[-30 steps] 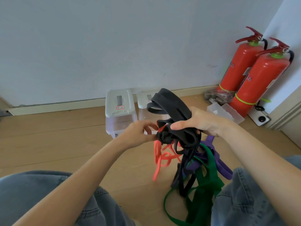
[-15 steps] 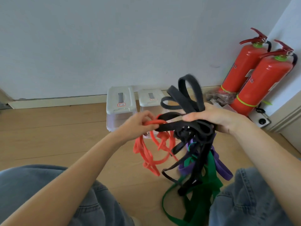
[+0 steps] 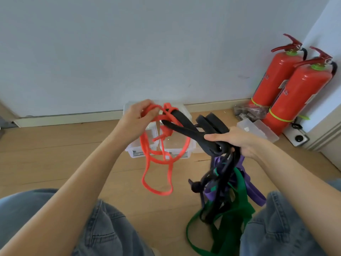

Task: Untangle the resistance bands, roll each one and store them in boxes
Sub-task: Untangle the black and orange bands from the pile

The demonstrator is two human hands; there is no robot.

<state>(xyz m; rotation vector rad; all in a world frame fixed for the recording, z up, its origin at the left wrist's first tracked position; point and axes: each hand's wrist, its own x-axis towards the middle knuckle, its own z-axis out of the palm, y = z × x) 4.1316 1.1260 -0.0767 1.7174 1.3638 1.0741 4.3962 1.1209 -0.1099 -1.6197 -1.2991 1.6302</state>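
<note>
1. Curled round the thin orange rubber resistance band (image 3: 156,159), the left hand (image 3: 137,121) holds it raised on the left of the scene, in front of the boxes.
2. Loops of the orange band hang down from that hand, the lowest loop above the wooden floor (image 3: 55,154); a knotted part of it lies against one end of the wide black rubber band (image 3: 186,127).
3. Fingers of the right hand (image 3: 234,140) are clenched over the wide black band and a bunch of thinner black bands (image 3: 219,191), holding them up on the right.
4. Below the right hand a tangle hangs: the thinner black bands wound with a flat purple band (image 3: 254,193) and a broad green band (image 3: 238,218), which trails to the floor between the person's knees.
5. Two clear plastic storage boxes (image 3: 175,145) stand side by side on the floor near the far wall, behind the orange band.
6. A clear plastic lid (image 3: 258,128) lies on the floor to the right of them.
7. Two red fire extinguishers (image 3: 295,93) stand in the far right corner, with a dark bundle in clear wrapping (image 3: 249,110) at their base.
8. Both legs in blue jeans (image 3: 103,230) show at the near edge.
</note>
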